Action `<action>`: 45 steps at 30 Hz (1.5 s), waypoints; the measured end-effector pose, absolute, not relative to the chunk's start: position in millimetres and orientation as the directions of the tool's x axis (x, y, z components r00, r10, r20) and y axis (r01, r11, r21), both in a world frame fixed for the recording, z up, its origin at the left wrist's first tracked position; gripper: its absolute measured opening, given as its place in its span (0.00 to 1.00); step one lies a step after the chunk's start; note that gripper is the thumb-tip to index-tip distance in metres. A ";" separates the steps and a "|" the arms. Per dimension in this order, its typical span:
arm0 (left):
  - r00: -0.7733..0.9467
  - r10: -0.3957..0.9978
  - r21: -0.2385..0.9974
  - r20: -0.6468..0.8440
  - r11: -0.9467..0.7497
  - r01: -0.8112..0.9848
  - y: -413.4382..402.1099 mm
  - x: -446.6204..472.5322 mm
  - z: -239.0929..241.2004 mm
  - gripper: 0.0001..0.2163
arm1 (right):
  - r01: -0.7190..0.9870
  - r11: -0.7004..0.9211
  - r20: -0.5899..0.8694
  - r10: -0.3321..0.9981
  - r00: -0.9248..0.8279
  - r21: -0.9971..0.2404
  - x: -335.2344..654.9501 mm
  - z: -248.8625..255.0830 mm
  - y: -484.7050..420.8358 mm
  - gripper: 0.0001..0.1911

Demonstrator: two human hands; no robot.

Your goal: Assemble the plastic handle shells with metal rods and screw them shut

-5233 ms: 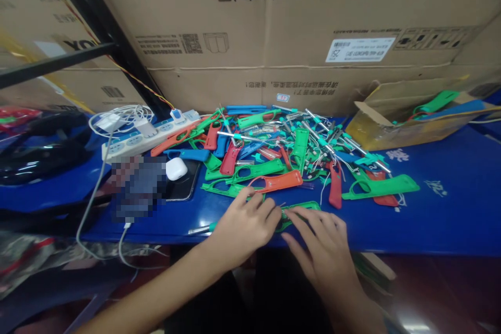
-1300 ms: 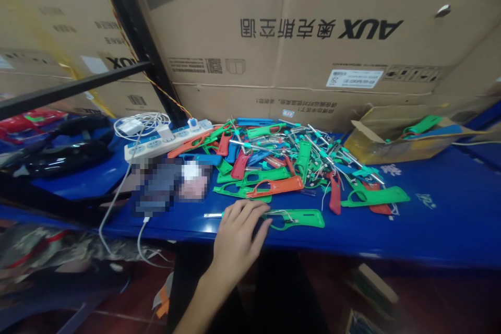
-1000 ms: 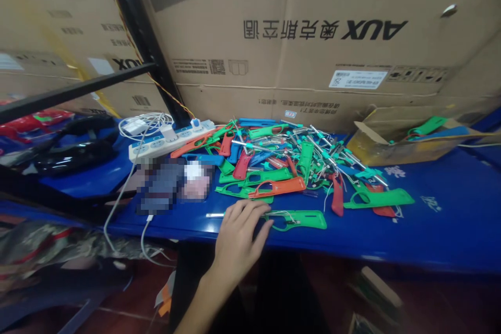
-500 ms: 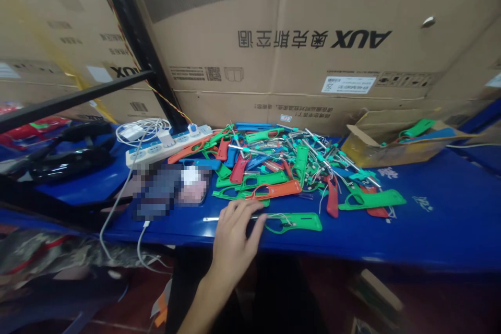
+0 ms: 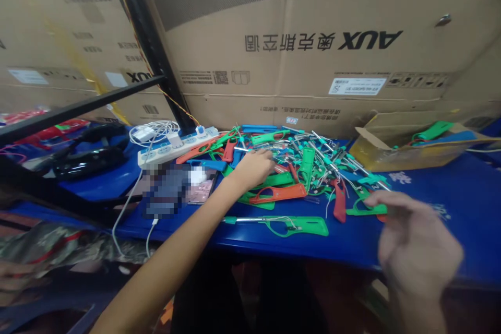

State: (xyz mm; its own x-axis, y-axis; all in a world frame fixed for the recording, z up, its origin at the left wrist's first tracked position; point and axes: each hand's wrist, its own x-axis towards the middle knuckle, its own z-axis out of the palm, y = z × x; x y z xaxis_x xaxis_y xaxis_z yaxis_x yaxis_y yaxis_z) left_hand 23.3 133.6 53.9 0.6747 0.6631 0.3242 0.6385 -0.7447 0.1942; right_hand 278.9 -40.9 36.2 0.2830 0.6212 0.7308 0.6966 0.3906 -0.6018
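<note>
My left hand (image 5: 253, 166) reaches over the near edge of a pile of green, red, orange and blue plastic handles and metal rods (image 5: 309, 159). Its fingers curl down among the parts, and what they grip is hidden. My right hand (image 5: 415, 250) hovers blurred above the front right of the blue table (image 5: 438, 188), fingers loosely apart with nothing in them. A green handle fitted with a metal rod (image 5: 291, 225) lies alone near the table's front edge between my hands. An orange handle (image 5: 279, 193) lies just behind it.
A white power strip (image 5: 172, 143) with chargers and coiled cables sits at the back left, a phone (image 5: 176, 190) in front of it. A shallow cardboard tray (image 5: 407, 148) with more handles stands at the back right. Large cardboard boxes (image 5: 313, 52) and a black shelf post (image 5: 146, 47) close the back.
My left hand left the front edge and moved back into the pile. My right hand, out of sight for the last second, has come in at the lower right.
</note>
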 end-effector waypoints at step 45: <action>0.480 0.745 0.624 0.463 -0.659 0.420 -6.6 -6.1 14.1 0.11 | 0.678 0.492 0.376 0.867 -0.326 -0.546 263.6 -3.6 -36.1 0.12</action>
State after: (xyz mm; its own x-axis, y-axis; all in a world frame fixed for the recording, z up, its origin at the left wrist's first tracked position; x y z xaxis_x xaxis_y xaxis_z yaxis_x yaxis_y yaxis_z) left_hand -6.1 -6.6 14.1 0.4800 0.7448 0.4635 0.4198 -0.6589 0.6241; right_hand 263.6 -36.1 -3.6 -0.3264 0.8674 0.3756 0.6782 0.4916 -0.5462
